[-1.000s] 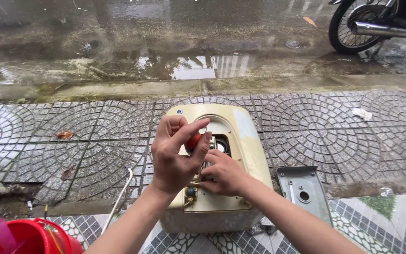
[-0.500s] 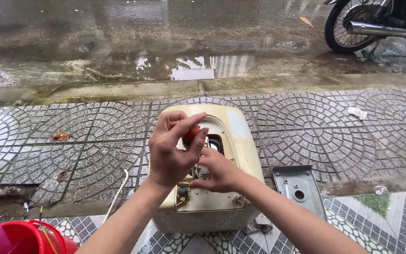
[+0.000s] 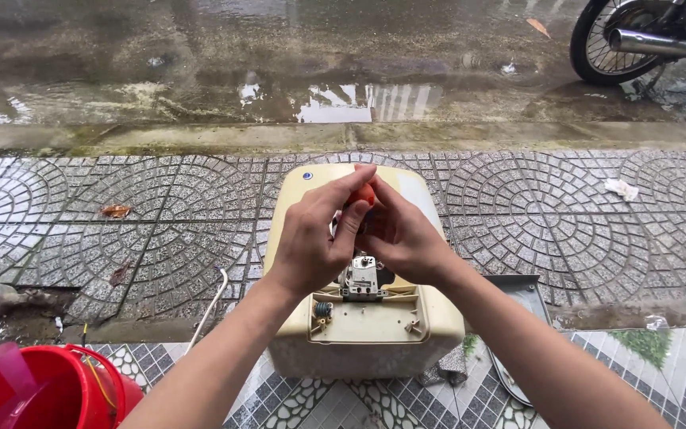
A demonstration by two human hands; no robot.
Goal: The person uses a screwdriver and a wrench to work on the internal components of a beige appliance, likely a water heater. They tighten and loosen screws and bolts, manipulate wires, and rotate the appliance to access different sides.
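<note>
A cream-coloured appliance casing (image 3: 375, 334) lies on the tiled pavement, its near end open and showing metal parts and a small coil. Both my hands meet above its middle. My left hand (image 3: 315, 238) pinches a small orange-red handle (image 3: 364, 193), which looks like a screwdriver grip, between thumb and forefinger. My right hand (image 3: 402, 234) wraps around the same handle from the right, fingers closed. The tool's shaft is hidden behind my hands.
A red bucket (image 3: 73, 393) with a pink piece in it stands at the lower left. A grey metal cover plate (image 3: 522, 318) lies right of the casing. A white cord (image 3: 210, 306) trails left. A wet road and a motorcycle wheel (image 3: 609, 44) lie beyond the kerb.
My right hand has risen from the casing's lower opening to join the left on the orange handle. The view has shifted slightly.
</note>
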